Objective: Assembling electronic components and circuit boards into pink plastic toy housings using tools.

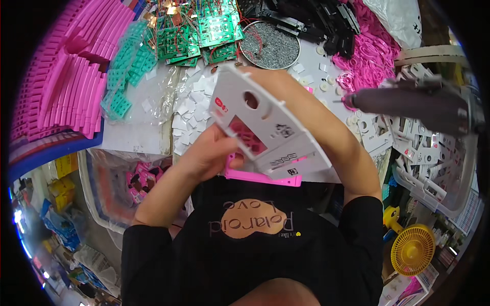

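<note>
A white plastic panel [273, 125] with a round hole, a rectangular window and printed marks is held up tilted over the near edge of the table. My left hand [209, 153] is closed at its lower left edge, with the thumb against it. Under the panel lies a pink plastic casing [263, 179], and pink also shows through the window. Beyond the panel reaches my right hand [255, 75]; its fingers are hidden, so what they touch cannot be made out. Small white square pieces [191, 109] are scattered left of the panel.
Green circuit boards [219, 30] with wires and a round tray of small metal parts [270, 46] lie at the back. Pink frames [76, 92] are stacked left. An electric screwdriver [408, 104] hangs at right, above a bin of white parts [429, 158]. A yellow fan [412, 250] stands lower right.
</note>
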Demonstrator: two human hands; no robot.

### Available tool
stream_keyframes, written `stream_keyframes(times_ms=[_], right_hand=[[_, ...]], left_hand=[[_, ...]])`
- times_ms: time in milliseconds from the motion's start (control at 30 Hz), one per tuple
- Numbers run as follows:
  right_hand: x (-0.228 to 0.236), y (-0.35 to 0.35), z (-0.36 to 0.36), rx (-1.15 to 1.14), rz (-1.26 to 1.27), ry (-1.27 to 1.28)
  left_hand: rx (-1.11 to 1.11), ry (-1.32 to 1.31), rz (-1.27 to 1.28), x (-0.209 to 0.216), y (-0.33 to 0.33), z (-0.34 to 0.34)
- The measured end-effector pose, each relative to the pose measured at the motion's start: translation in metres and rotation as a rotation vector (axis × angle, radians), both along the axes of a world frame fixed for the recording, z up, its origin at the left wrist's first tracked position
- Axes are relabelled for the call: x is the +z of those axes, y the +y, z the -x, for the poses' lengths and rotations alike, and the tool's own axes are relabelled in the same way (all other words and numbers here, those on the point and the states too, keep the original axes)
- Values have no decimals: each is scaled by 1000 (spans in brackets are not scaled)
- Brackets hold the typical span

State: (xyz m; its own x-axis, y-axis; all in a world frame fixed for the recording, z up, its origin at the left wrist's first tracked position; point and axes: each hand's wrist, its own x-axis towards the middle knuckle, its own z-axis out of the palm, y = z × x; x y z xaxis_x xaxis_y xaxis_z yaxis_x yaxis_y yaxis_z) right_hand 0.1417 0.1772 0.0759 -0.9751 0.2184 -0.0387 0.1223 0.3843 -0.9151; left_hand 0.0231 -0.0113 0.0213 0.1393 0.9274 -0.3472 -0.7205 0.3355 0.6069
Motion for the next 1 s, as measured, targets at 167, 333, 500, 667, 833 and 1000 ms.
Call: stream_keyframes(times_ms=[167,333,500,667,833,1000], right_hand=[[-20,5,-38,-561,-458,278],[-58,-35,-66,-507,821,184],[-61,-61,-71,-543,1086,242],[-62,-59,-61,-596,945,235],[-61,-68,-62,-540,1002,242],[-72,-76,-65,-562,970,249]], left_hand=[[195,-50,144,-4,-12,7],[294,196,143,6,-7,11],[611,343,51,0,6,27],[442,738,-63,56,2,34],[202,443,33,56,7,30],[366,781,-63,31,-2,4]])
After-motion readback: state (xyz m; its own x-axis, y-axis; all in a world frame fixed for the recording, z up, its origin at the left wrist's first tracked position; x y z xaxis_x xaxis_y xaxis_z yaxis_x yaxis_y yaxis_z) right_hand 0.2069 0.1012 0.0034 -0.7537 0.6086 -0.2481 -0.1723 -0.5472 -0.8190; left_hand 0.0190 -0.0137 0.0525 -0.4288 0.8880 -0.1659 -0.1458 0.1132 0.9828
